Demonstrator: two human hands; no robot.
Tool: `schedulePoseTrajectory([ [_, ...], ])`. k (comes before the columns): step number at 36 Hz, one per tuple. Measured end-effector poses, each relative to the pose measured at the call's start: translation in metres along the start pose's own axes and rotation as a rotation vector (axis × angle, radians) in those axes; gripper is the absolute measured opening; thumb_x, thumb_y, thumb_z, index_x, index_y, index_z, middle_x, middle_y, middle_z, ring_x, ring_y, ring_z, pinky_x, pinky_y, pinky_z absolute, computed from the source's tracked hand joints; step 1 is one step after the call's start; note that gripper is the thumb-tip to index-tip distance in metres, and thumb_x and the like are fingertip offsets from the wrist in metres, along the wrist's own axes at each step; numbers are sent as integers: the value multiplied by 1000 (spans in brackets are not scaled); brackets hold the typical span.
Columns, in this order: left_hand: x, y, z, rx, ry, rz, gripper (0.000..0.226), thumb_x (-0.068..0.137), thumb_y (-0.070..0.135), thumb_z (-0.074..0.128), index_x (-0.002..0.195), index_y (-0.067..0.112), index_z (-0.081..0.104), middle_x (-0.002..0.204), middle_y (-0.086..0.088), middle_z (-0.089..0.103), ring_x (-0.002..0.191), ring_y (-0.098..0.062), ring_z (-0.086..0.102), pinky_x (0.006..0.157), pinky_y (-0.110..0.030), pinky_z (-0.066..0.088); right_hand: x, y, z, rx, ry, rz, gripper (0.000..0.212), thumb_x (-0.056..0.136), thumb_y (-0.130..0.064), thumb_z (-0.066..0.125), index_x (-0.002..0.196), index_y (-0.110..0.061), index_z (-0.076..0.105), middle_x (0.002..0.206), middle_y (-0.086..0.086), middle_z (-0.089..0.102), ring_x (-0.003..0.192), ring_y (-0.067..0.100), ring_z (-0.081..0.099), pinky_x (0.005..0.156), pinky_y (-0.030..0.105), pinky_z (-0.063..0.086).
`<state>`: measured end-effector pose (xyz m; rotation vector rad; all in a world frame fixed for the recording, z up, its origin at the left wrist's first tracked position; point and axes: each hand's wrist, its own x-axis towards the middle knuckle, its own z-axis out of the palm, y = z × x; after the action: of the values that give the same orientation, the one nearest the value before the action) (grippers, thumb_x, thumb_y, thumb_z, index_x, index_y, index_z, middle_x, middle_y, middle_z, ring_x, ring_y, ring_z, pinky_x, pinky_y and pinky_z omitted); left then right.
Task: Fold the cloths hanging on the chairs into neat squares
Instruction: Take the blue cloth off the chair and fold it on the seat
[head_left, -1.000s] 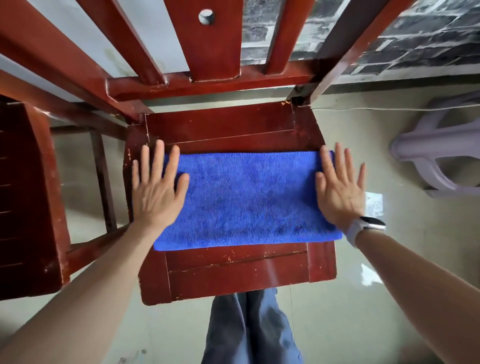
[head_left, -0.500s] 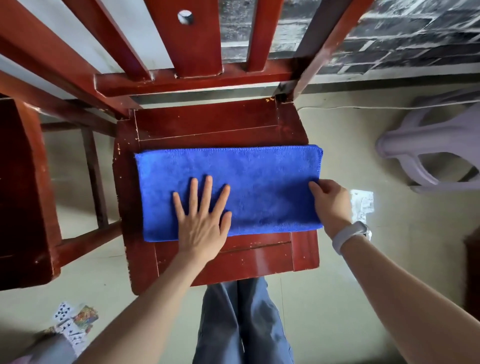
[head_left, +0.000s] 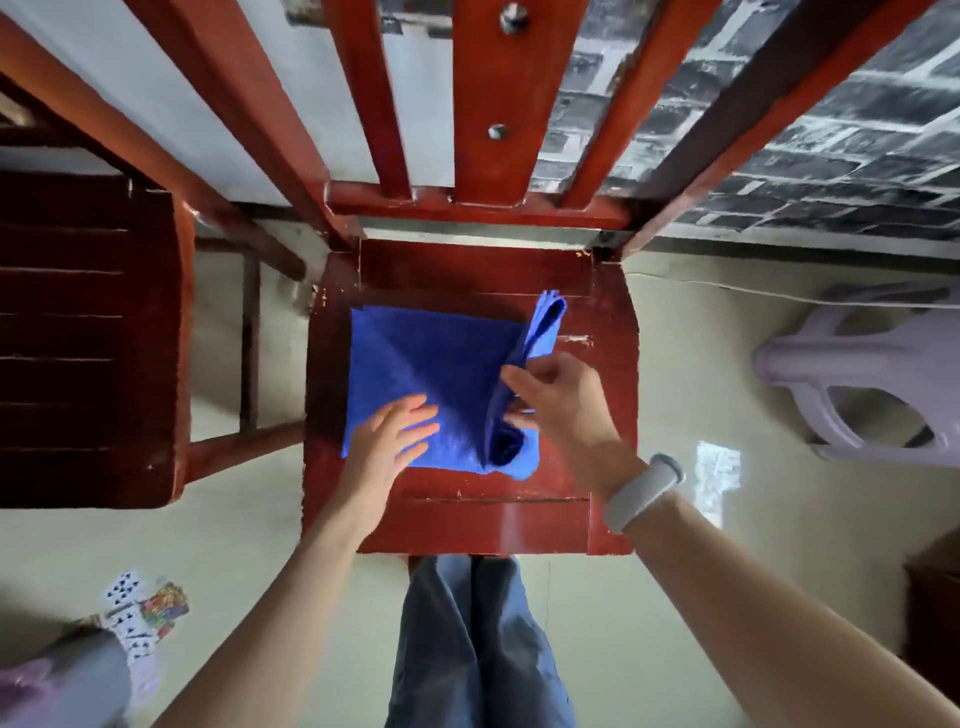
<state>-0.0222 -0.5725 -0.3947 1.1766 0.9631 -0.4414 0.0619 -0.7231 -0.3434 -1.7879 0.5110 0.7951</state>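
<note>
Head view, looking down over the seat of a red wooden chair. The blue cloth lies on the seat, its left part flat and its right end raised off the wood, so that the half-fold across the strip is in progress. The left hand rests on the near left portion of the cloth with fingers straight and slightly spread; this placement appears intended to pin the lower layer so that it does not slide while the other end travels. The right hand pinches the raised right end, fingers and thumb closed on the fabric, with a pale wristband on the wrist. The lifted edge stands up toward the chair back, and the cloth bunches in a loose roll just below the grip, which suggests the corners are not yet aligned. Judged from this arrangement, the remaining step is to lay the held end over the left edge and press it flat to form a square. Playing cards lie on the floor at lower left, and a pale plastic stool stands at right, well apart from the chair.
</note>
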Motion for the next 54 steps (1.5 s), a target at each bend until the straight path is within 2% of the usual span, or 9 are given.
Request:
schedulePoseTrajectory([
  [3, -2, -3, -16, -295, 32, -138, 36, 98, 40, 28, 104, 18, 55, 101, -1, 61, 92, -14, 59, 82, -32, 46, 6, -12, 44, 59, -142, 73, 5, 88, -1, 52, 90, -5, 53, 70, 7, 56, 50, 10, 61, 57, 27, 58],
  [6, -1, -12, -23, -344, 41, -136, 40, 96, 42, 34, 120, 14, 50, 110, -2, 59, 104, -21, 57, 91, -36, 44, 24, -4, 65, -295, -41, -72, 22, 87, -6, 48, 105, -11, 60, 99, 11, 66, 90, 29, 63, 89, 39, 49],
  [12, 11, -22, -13, 23, 179, 29, 13, 84, 25, 63, 75, 24, 53, 80, -1, 50, 69, -17, 54, 78, -35, 51, 65, -7, 60, -889, 112, -454, 35, 90, -14, 45, 124, -14, 53, 130, 8, 49, 121, 31, 39, 97, 39, 32],
  [18, 15, -30, -8, 136, 328, 148, 18, 76, 14, 48, 88, 17, 61, 74, 1, 57, 73, -20, 55, 73, -35, 47, 94, -23, 67, -1188, -76, -386, 46, 94, -28, 42, 139, -20, 35, 141, 6, 38, 132, 26, 30, 105, 44, 25],
  [22, 9, -31, -2, -23, 274, 177, 34, 82, 2, 52, 110, 22, 52, 94, 7, 54, 87, -15, 54, 84, -37, 50, 96, -24, 69, -1202, -71, -353, 43, 91, -25, 47, 134, -17, 43, 135, 10, 41, 129, 29, 32, 102, 44, 29],
  [34, 5, -28, 6, 25, 432, 265, 16, 79, -3, 58, 86, 11, 52, 78, 10, 52, 73, -4, 51, 67, -4, 37, 97, -30, 58, -932, -105, -357, 15, 79, -22, 62, 85, -25, 49, 96, 4, 56, 103, 30, 53, 92, 43, 42],
  [39, -8, -37, -7, -57, 505, 250, 27, 80, -1, 59, 100, 15, 52, 90, 6, 55, 85, -12, 55, 77, -16, 43, 84, -36, 62, -754, -158, -507, 20, 81, -12, 64, 92, -20, 49, 72, -19, 48, 72, 9, 48, 70, 14, 39],
  [43, -8, -43, -20, -50, 586, 171, 32, 81, 7, 62, 112, 11, 54, 94, 1, 59, 88, -12, 58, 78, -20, 42, 83, -38, 84, -883, -247, -635, 23, 83, -18, 63, 104, -16, 55, 79, -21, 51, 86, 16, 54, 96, 41, 38],
  [54, 13, -50, -43, -12, 587, 97, 27, 79, 23, 67, 104, 15, 58, 91, -1, 65, 91, -20, 64, 87, -43, 52, 98, -26, 117, -1127, -44, -665, 38, 89, -30, 52, 125, -19, 47, 125, 2, 52, 119, 23, 42, 97, 38, 27],
])
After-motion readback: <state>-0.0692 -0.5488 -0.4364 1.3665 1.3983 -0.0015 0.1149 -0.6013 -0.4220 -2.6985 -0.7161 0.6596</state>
